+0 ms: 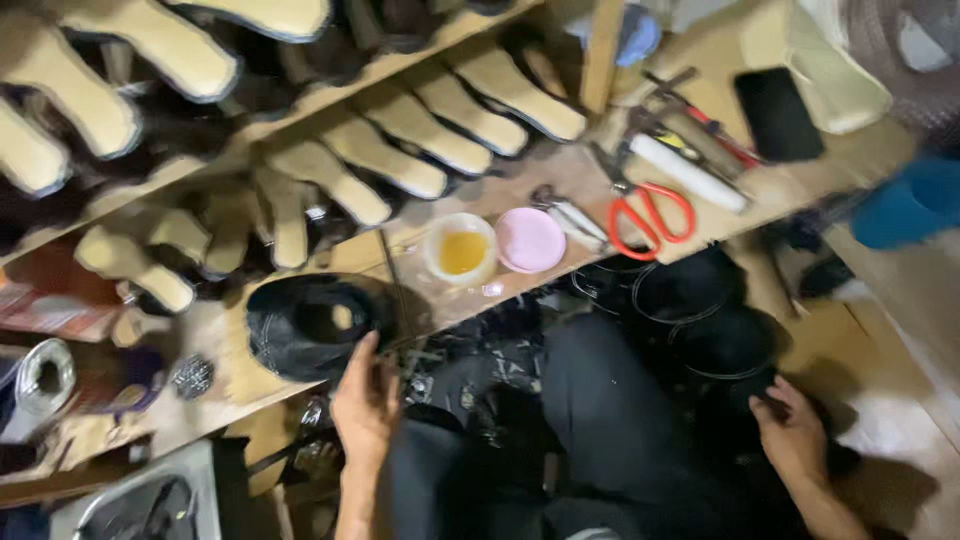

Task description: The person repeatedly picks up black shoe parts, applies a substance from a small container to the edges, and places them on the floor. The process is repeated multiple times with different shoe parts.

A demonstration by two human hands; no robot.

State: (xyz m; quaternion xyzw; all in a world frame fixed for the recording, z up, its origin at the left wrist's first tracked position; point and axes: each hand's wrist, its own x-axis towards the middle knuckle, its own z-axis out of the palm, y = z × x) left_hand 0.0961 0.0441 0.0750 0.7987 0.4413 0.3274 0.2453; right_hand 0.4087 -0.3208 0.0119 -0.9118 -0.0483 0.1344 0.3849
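Note:
My left hand (365,400) reaches up to the edge of a wooden workbench (560,180), fingers touching the rim of a black shoe upper (315,325) that lies there. My right hand (792,430) is low at the right, fingers curled on a black piece (730,350) near my knee; the view is blurred, so the grip is unclear. A small cup of yellow glue (461,250) and a pink lid (530,240) stand on the bench just beyond the shoe upper.
Red-handled scissors (650,220), a white tube (688,172), pliers and a black phone (778,113) lie at the bench's right. Rows of tan shoe soles (400,150) fill the shelves behind. Black rings and scraps lie on the floor between my legs.

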